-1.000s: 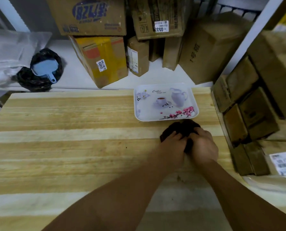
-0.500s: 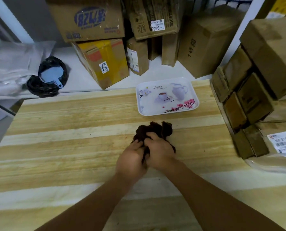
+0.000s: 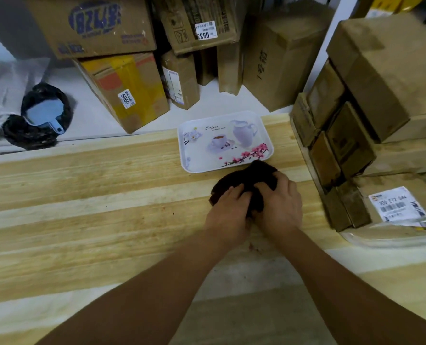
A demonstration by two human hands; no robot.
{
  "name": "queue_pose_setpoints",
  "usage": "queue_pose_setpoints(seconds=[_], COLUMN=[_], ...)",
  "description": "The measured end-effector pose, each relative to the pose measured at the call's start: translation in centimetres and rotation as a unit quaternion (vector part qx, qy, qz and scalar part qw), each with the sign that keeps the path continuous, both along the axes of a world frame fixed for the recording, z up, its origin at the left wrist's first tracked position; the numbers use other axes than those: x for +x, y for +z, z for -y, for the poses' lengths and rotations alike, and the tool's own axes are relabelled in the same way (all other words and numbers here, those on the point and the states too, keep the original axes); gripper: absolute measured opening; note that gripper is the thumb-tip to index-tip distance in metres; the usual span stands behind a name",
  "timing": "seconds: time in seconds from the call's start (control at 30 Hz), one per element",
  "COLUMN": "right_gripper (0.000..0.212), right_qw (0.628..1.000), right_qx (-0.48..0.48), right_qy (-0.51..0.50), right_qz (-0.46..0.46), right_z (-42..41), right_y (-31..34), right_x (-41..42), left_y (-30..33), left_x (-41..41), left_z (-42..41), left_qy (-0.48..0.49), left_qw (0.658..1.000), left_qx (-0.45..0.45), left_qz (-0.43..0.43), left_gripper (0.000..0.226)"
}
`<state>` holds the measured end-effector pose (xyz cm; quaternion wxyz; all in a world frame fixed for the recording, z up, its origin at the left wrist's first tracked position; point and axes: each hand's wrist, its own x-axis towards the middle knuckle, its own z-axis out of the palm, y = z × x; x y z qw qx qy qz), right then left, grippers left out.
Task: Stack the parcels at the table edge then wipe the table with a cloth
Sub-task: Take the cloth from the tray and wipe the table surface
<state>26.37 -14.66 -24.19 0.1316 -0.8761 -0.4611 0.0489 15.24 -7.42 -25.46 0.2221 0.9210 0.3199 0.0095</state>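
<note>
Cloth (image 3: pixel 244 181) sits bunched on the table (image 3: pixel 82 207) right under both hands, left hand (image 3: pixel 228 210) and right hand (image 3: pixel 279 207) curled tight around it, just beside the tray (image 3: pixel 189 155).

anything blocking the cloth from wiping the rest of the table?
To the left, nothing visible: bare wood all the way. Both hands, left hand and right hand, grip the cloth. Just beyond it the tray sits on the table, and the stacked parcels wall off the right edge.
</note>
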Motion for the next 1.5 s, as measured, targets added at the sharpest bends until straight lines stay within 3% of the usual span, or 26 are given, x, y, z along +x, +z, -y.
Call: queue_pose_setpoints(seconds=[0.07, 0.2, 0.33, 0.43, 0.57, 0.63, 0.7, 0.8, 1.0, 1.17, 1.27, 1.5], right_gripper=[0.061, 0.065, 0.046, 0.049, 0.037, 0.033, 0.031, 0.035, 0.045, 0.053, 0.055, 0.03], right_qw=[1.0, 0.991, 0.985, 0.979, 0.977, 0.974, 0.982, 0.995, 0.992, 0.993, 0.984, 0.99], right_qx=[0.009, -0.059, 0.022, 0.002, 0.017, 0.049, 0.031, -0.007, -0.045, -0.03, -0.04, 0.006], right_qy=[-0.023, -0.021, 0.097, 0.16, 0.044, -0.029, -0.055, -0.039, -0.065, 0.039, 0.114, 0.109], right_qz=[-0.014, -0.115, -0.137, -0.126, -0.209, -0.219, -0.178, -0.096, -0.096, -0.104, -0.128, -0.091], right_z=[-0.9, -3.6, -4.7, -4.5, -4.1, -2.8, -1.0, 0.5, 0.6, 0.6, 0.4, 1.5], right_y=[-0.4, -0.8, -0.9, -0.9, -0.4, -0.3, -0.3, -0.9, -0.1, -0.1, -0.7, 0.0], right_x=[0.4, -1.3, -5.2, -4.3, 0.7, 3.8, 5.9, 5.8, 0.8, -5.2, -8.9, -6.3], left_y=[-0.2, -0.4, -0.1, -0.6, -0.5, -0.1, 0.3, 0.5, -0.4, -0.5, -0.5, 1.5], left_x=[-0.3, -2.1, -4.5, -5.9, -3.0, 0.2, 3.1, 4.8, 0.8, -5.8, -10.2, -6.9], left_z=[-0.1, -1.3, -2.1, -2.1, -1.7, -0.8, 0.0, 0.7, -0.1, 0.2, 0.5, 2.0], left_qy=[0.012, 0.031, 0.112, 0.096, -0.012, -0.074, -0.108, -0.105, -0.087, -0.033, -0.004, 0.017], left_qw=[0.999, 0.997, 0.991, 0.993, 0.998, 0.997, 0.994, 0.994, 0.995, 0.997, 0.999, 0.999], left_qx=[0.033, 0.05, 0.057, 0.056, 0.04, 0.013, 0.008, 0.016, 0.003, 0.006, 0.037, 0.035], left_qz=[0.023, 0.044, 0.05, 0.04, 0.044, -0.001, -0.02, 0.021, 0.044, 0.072, 0.033, -0.03], left_gripper=[0.059, 0.061, 0.052, 0.053, 0.065, 0.073, 0.07, 0.049, 0.031, 0.037, 0.028, 0.073])
